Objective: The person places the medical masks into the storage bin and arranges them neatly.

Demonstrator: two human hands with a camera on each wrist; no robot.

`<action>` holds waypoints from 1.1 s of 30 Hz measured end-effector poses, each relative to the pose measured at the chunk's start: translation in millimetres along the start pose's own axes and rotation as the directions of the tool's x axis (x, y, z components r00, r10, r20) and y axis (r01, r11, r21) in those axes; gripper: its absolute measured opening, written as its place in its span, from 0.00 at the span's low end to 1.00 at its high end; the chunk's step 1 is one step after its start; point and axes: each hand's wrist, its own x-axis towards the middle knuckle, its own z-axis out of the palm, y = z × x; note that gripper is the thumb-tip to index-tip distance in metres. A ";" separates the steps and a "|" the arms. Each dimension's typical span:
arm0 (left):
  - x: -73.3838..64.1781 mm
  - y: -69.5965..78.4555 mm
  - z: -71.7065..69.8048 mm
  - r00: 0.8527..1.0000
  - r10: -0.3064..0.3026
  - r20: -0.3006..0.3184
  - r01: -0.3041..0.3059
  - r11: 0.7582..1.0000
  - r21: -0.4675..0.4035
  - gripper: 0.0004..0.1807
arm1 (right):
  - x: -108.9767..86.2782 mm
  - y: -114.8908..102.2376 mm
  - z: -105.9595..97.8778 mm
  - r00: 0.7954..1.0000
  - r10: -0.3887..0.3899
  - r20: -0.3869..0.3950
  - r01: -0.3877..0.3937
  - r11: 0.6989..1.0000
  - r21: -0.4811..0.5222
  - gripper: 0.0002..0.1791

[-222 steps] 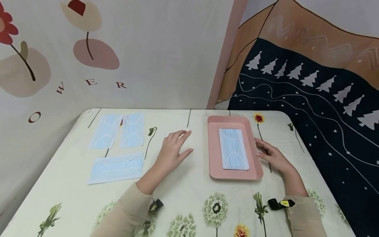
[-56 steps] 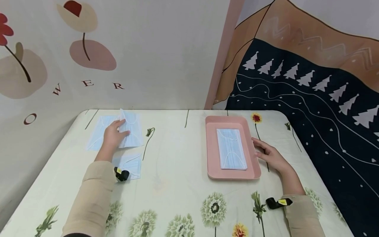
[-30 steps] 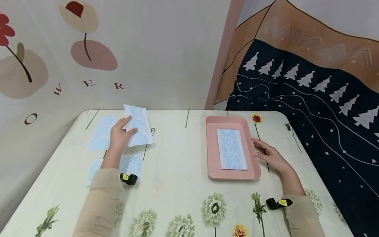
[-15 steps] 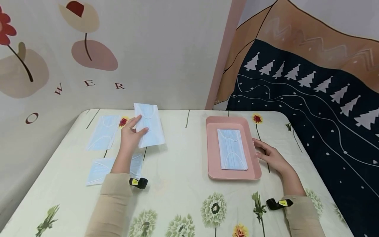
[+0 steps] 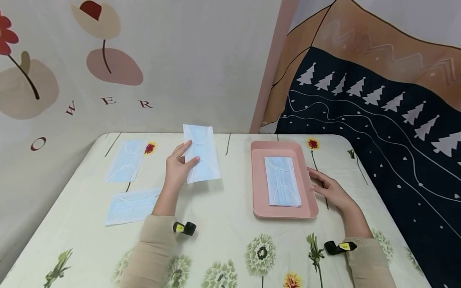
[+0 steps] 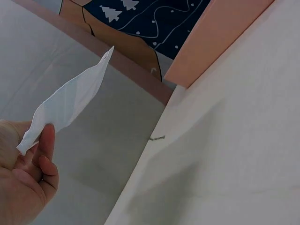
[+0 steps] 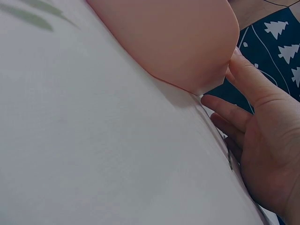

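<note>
My left hand pinches a pale blue face mask by its left edge and holds it above the table, left of the pink tray. In the left wrist view the lifted mask hangs tilted between thumb and fingers. Inside the tray lie blue masks, apparently stacked. My right hand rests at the tray's right side with loosely extended fingers; in the right wrist view its thumb touches the tray's wall. On the left of the table lie an upright mask and a sideways mask, partly behind my left forearm.
A white cloth printed with flowers covers the table. Along the back edge stands a pale painted wall, with a dark blue tree-patterned hanging to the right. Each sleeve carries a small black wrist camera.
My left hand has picked up the back mask from beside the upright one and carried it rightward toward the tray. The right hand and tray have stayed in place.
</note>
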 end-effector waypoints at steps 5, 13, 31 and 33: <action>-5.1 4.0 16.3 1.000 0.015 0.026 -0.014 1.000 -0.022 0.34 | 0.1 0.2 0.2 1.000 0.005 0.000 -0.005 1.000 0.003 0.35; -17.3 9.7 44.5 0.997 0.002 0.079 0.004 0.997 -0.083 0.34 | 0.5 0.5 0.4 1.000 0.012 -0.003 -0.012 1.000 0.001 0.35; -37.6 11.9 100.5 0.981 0.053 0.187 -0.016 0.981 -0.194 0.34 | 0.3 0.7 -0.2 1.000 -0.014 0.000 0.014 1.000 0.000 0.35; -39.7 12.1 106.6 0.979 0.039 0.200 0.002 0.979 -0.203 0.34 | -0.2 0.4 0.1 1.000 -0.015 0.002 0.015 1.000 0.006 0.35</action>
